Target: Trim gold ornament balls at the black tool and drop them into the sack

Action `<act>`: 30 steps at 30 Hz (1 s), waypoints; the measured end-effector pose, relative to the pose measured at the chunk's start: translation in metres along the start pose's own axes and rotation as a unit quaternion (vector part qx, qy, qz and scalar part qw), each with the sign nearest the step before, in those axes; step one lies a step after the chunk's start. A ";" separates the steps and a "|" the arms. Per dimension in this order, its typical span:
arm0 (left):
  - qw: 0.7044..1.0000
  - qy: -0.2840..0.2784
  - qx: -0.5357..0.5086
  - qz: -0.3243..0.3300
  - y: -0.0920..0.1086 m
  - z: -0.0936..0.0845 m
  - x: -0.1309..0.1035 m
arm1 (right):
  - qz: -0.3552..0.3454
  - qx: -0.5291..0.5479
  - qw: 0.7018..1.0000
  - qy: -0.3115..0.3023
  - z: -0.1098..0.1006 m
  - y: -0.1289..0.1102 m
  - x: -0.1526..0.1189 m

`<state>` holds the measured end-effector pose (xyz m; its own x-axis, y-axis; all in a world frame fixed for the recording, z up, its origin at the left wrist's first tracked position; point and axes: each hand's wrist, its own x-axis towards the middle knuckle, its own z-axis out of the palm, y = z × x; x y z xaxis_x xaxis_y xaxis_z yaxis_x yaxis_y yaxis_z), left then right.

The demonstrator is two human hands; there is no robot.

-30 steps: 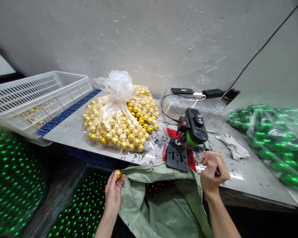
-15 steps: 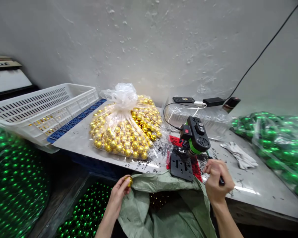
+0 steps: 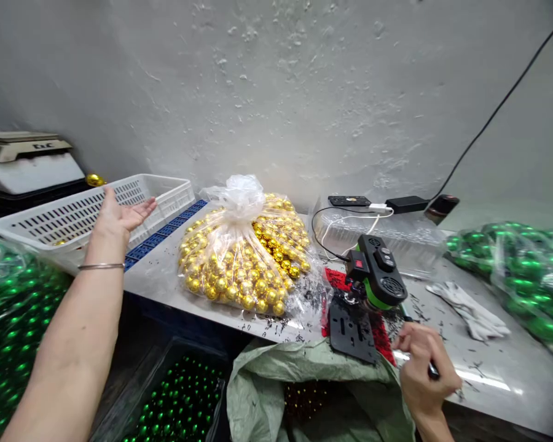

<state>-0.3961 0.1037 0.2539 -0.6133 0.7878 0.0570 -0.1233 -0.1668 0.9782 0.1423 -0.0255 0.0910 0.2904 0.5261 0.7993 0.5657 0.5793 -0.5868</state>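
Observation:
At the left, my left hand [image 3: 120, 215] reaches over the white plastic basket [image 3: 166, 197], palm turned up and fingers spread. A shiny gold ball [image 3: 94, 179] shows just beyond its thumb, apart from the hand, above the basket's far left rim; it seems to be in the air. My right hand [image 3: 427, 368] is closed around the black lever handle [image 3: 433, 371] of a small black and green bench drill [image 3: 378, 270]. Below the drill sits its slotted black base plate [image 3: 352, 328], with nothing on it.
A clear bag of gold balls [image 3: 239, 270] stands on the table. An open green sack [image 3: 253, 380] hangs at the table's front edge. Green balls fill a crate [image 3: 179, 393] below and a bag [image 3: 525, 270] at right. A white glove [image 3: 465, 310] lies beside the drill.
My left hand has swung from the sack's edge up and left to the basket, and has let go of the gold ball. My right hand stays on the lever.

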 end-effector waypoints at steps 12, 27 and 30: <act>0.943 -0.309 0.123 0.003 -0.128 0.105 -0.126 | 0.018 0.001 1.000 0.000 0.000 0.001 -0.001; 0.703 -0.368 0.593 0.136 -0.214 0.239 -0.180 | 0.012 0.024 1.000 -0.013 0.004 -0.003 -0.001; 0.719 -0.363 0.581 0.119 -0.215 0.241 -0.182 | -0.002 0.024 1.000 -0.015 0.003 -0.002 -0.001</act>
<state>-0.0697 0.1396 0.0814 0.1113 0.9910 -0.0740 0.9112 -0.0721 0.4057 0.1381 -0.0252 0.0911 0.2646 0.5410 0.7983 0.5283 0.6112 -0.5893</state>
